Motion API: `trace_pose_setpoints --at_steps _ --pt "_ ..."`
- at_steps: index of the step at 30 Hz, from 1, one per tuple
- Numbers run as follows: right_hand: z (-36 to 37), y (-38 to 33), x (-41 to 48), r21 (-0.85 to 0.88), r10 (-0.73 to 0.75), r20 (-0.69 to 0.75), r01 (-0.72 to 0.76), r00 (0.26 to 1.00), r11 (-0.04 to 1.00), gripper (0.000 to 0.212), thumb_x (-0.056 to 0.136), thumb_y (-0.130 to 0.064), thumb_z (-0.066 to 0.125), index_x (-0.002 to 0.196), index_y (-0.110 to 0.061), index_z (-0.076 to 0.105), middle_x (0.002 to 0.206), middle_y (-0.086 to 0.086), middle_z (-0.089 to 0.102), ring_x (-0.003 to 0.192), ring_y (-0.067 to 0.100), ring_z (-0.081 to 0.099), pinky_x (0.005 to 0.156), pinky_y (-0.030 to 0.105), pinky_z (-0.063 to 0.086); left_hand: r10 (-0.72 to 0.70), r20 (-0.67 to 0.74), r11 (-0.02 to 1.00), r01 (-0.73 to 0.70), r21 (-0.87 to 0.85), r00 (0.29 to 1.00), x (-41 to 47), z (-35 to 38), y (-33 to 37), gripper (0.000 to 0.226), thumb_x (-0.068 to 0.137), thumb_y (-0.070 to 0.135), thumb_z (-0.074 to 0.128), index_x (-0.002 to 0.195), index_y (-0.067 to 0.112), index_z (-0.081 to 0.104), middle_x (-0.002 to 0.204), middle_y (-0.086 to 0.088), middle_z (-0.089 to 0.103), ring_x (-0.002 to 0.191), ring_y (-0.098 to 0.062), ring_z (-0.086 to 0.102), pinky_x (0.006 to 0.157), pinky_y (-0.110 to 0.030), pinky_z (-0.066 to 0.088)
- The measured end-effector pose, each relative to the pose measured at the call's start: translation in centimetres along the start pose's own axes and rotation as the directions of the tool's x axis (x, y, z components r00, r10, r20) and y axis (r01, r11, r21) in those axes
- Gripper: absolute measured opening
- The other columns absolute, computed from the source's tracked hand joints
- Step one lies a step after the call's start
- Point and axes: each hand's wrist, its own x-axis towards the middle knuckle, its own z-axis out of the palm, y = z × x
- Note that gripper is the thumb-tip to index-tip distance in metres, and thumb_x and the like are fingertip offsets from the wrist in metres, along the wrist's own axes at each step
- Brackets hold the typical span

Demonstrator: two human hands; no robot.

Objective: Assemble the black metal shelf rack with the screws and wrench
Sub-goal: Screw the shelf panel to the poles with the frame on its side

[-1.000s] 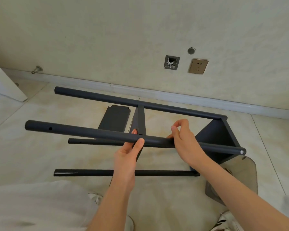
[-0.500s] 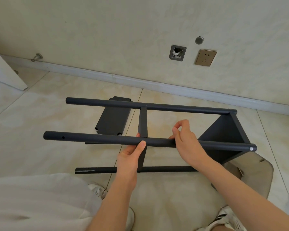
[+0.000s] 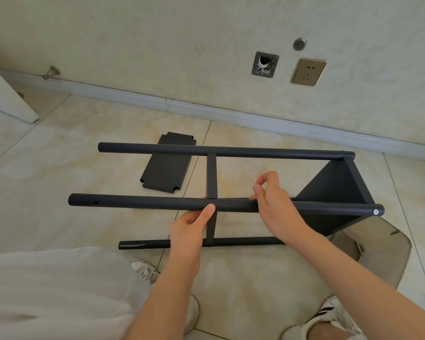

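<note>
Left hand (image 3: 189, 224) grip wraps near pole (image 3: 138, 203) at the shelf (image 3: 211, 177) joint. Right hand (image 3: 275, 207), at its 3 o'clock: fingertips pinched, contents cannot be told. Advice: steady the pole and align the holes before screwing.

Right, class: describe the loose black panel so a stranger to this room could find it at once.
Start at the wall socket, then drop to the tiled floor. Left of the sideways rack's middle shelf lies the loose panel. Unlike that shelf, it lies flat, unattached, with notched corners.
</note>
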Motion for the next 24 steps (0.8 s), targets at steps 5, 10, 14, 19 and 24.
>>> trace_pose_setpoints --at_steps 5,10,14,19,24 --pt "0.0 -0.2 -0.4 0.000 -0.002 0.006 0.002 1.000 1.000 0.003 0.106 -0.028 0.033 0.107 -0.025 0.033 0.087 0.007 0.066 0.079 0.023 0.065 0.074 0.038 0.056 0.049 -0.091 0.993 -0.039 0.108 0.995 -0.2 -0.3 0.4 0.009 0.079 0.038 0.080 0.080 0.033 0.073 0.076 0.022 0.073 0.088 -0.005 0.068 0.074 -0.019 0.048" --pt "0.0 0.1 -0.5 -0.021 -0.017 0.011 0.017 1.000 1.000 0.003 0.105 -0.029 0.033 0.104 -0.027 0.032 0.085 0.006 0.067 0.075 0.021 0.065 0.067 0.035 0.056 0.247 -0.125 0.869 -0.163 0.466 0.961 -0.5 -1.1 1.7 0.023 0.076 0.050 0.079 0.069 0.029 0.072 0.063 0.017 0.070 0.072 -0.004 0.068 0.068 -0.023 0.051" --pt "0.2 0.4 -0.2 -0.042 -0.014 0.009 0.014 1.000 0.999 0.004 0.105 -0.031 0.034 0.104 -0.028 0.032 0.083 0.002 0.065 0.074 0.021 0.065 0.067 0.035 0.057 0.500 -0.080 0.506 -0.216 0.835 0.862 -0.9 -1.0 3.6 0.045 0.072 0.065 0.074 0.057 0.026 0.056 0.048 0.009 0.056 0.049 -0.010 0.056 0.049 -0.020 0.035" --pt "0.3 0.6 0.3 -0.055 -0.018 0.004 0.018 1.000 0.998 0.006 0.105 -0.032 0.033 0.102 -0.026 0.033 0.080 0.002 0.063 0.073 0.024 0.065 0.064 0.039 0.057 0.598 0.083 0.194 -0.245 0.950 0.797 0.1 -1.5 5.5 0.057 0.061 0.075 0.067 0.069 0.024 0.044 0.069 0.007 0.052 0.070 -0.014 0.050 0.058 -0.028 0.039" --pt "0.3 0.6 0.3 -0.076 -0.047 0.009 0.047 0.999 0.996 0.006 0.105 -0.031 0.033 0.103 -0.025 0.033 0.079 0.001 0.064 0.071 0.021 0.066 0.064 0.039 0.058 0.387 0.436 -0.063 -0.449 0.892 0.812 2.6 -2.0 7.8 0.081 0.074 0.068 0.068 0.142 0.033 0.042 0.146 0.004 0.041 0.137 -0.021 0.034 0.111 -0.041 0.033"
